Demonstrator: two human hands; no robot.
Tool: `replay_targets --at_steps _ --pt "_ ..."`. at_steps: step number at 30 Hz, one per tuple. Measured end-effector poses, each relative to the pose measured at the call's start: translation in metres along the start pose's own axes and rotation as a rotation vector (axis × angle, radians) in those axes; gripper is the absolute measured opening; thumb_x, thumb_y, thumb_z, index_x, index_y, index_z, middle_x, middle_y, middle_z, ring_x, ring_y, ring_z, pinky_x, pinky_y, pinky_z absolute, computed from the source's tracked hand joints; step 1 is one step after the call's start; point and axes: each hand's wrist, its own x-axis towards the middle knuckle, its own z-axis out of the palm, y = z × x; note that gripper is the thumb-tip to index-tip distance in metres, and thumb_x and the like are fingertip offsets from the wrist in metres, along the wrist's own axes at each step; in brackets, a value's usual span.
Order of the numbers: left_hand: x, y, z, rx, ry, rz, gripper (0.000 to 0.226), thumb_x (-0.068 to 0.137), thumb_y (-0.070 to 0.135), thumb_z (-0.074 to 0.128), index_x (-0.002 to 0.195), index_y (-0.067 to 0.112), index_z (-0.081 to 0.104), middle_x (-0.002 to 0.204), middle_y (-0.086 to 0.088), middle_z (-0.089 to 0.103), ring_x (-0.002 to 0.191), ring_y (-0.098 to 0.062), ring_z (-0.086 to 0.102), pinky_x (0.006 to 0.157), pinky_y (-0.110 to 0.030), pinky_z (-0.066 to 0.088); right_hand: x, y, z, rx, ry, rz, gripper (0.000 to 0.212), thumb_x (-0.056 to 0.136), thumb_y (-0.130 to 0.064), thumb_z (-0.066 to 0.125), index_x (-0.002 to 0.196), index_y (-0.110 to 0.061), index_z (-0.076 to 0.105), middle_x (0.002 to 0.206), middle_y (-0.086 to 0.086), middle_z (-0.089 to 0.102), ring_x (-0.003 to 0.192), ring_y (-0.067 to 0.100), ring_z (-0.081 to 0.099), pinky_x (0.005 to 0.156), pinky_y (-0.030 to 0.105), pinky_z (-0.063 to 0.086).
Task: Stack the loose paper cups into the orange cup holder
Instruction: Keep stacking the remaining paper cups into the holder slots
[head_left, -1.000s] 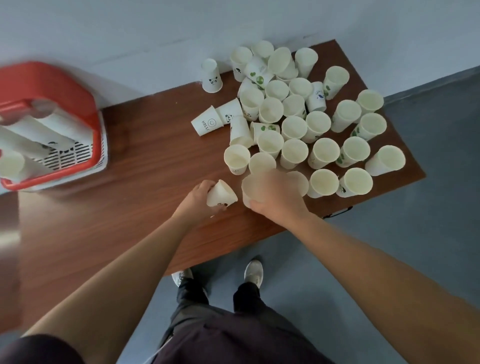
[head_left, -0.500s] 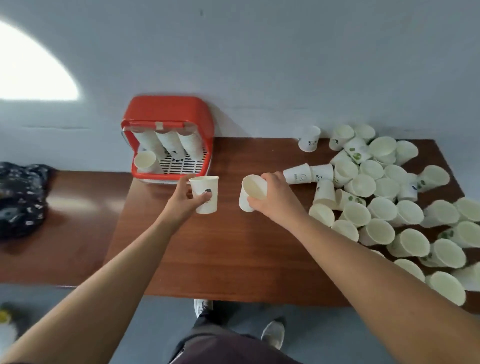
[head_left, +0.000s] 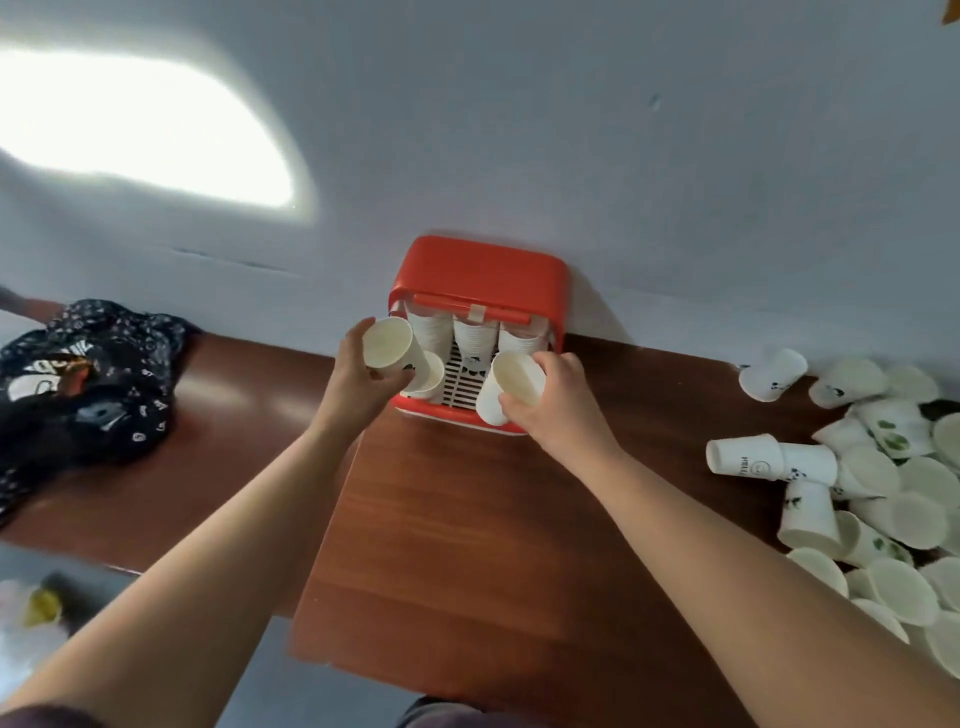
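Paper cups are mostly in a loose pile well off to the right of the orange cup holder, same wooden table. Left hand is wrapped around the left cup at the holder's front-left corner. Right hand grips the right cup at its front right. Three cup stacks hang inside the holder. A dark patterned cloth lies off to its left.

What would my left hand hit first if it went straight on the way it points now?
Probably the left stack of cups in the orange cup holder; the cup the left hand holds would touch it before the hand does. Depth is unclear.
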Motion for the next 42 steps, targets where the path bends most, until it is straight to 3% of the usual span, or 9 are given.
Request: replay_targets --at_steps 11,15,20,23,27,29,33,39,42 --pt "0.041 -0.041 0.021 0.197 -0.134 0.130 0.093 0.079 0.016 0.082 0.153 0.017 0.025 0.145 -0.011 0.035 0.134 -0.022 0.036 0.108 -0.031 0.032 0.034 -0.024 0.045 0.044 0.115 -0.052 0.064 0.082 -0.036 0.074 0.135 -0.017 0.044 0.131 -0.002 0.044 0.118 0.011 0.046 0.092 0.020 0.040" --pt "0.050 -0.049 0.027 0.236 -0.178 0.123 0.091 0.082 0.017 0.080 0.154 0.015 0.023 0.145 -0.015 0.036 0.136 -0.032 0.036 0.110 -0.042 0.034 0.044 -0.034 0.058 0.066 0.168 -0.069 0.062 0.082 -0.037 0.073 0.134 -0.019 0.044 0.130 -0.003 0.047 0.119 0.010 0.045 0.097 0.024 0.045" --pt "0.058 -0.074 0.027 0.421 -0.319 0.106 0.095 0.080 0.038 0.079 0.155 0.021 0.024 0.143 -0.016 0.034 0.136 -0.038 0.030 0.113 -0.056 0.032 0.053 -0.041 0.074 0.084 0.155 -0.068 0.062 0.083 -0.035 0.073 0.136 -0.018 0.044 0.128 -0.004 0.048 0.116 0.009 0.045 0.092 0.015 0.043" --pt "0.063 -0.083 0.021 0.383 -0.347 0.078 0.097 0.077 0.042 0.080 0.154 0.023 0.025 0.148 -0.010 0.032 0.140 -0.030 0.026 0.115 -0.051 0.029 0.059 -0.042 0.086 0.091 0.134 -0.074 0.062 0.084 -0.034 0.072 0.136 -0.016 0.044 0.129 -0.003 0.048 0.117 0.008 0.045 0.085 0.002 0.034" --pt "0.071 -0.087 0.013 0.348 -0.332 0.093 0.082 0.084 0.031 0.072 0.153 0.018 0.030 0.149 -0.005 0.042 0.140 -0.023 0.033 0.116 -0.046 0.032 0.068 -0.043 0.107 0.080 0.084 -0.094 0.063 0.084 -0.031 0.073 0.137 -0.013 0.045 0.134 -0.001 0.047 0.124 0.010 0.044 0.103 0.020 0.039" --pt "0.074 -0.089 0.009 0.265 -0.338 0.069 0.068 0.089 0.024 0.063 0.151 0.020 0.035 0.146 0.000 0.047 0.138 -0.017 0.040 0.116 -0.044 0.035 0.073 -0.044 0.118 0.006 0.024 -0.108 0.064 0.084 -0.030 0.073 0.139 -0.011 0.044 0.137 0.001 0.045 0.127 0.014 0.043 0.105 0.019 0.033" --pt "0.077 -0.091 0.002 0.047 -0.338 0.006 0.048 0.097 0.042 0.055 0.143 0.029 0.048 0.135 0.014 0.059 0.123 -0.003 0.054 0.106 -0.037 0.047 0.088 -0.040 0.137 -0.195 -0.087 -0.147 0.066 0.083 -0.033 0.074 0.139 -0.010 0.045 0.134 0.004 0.046 0.125 0.022 0.046 0.103 0.027 0.038" --pt "0.079 -0.092 0.007 0.164 -0.373 0.130 0.060 0.093 0.039 0.066 0.147 0.024 0.044 0.138 0.006 0.056 0.119 -0.004 0.054 0.093 -0.016 0.044 0.098 -0.022 0.149 -0.075 -0.210 0.012 0.068 0.084 -0.023 0.075 0.143 -0.018 0.041 0.139 0.005 0.050 0.125 0.021 0.048 0.093 0.023 0.034" --pt "0.081 -0.092 0.010 0.219 -0.317 0.145 0.061 0.092 0.036 0.067 0.147 0.020 0.044 0.135 0.003 0.057 0.112 -0.007 0.055 0.090 -0.017 0.045 0.099 -0.018 0.158 -0.054 -0.189 0.025 0.070 0.082 -0.021 0.078 0.142 -0.021 0.041 0.135 0.004 0.054 0.119 0.022 0.053 0.088 0.025 0.038"
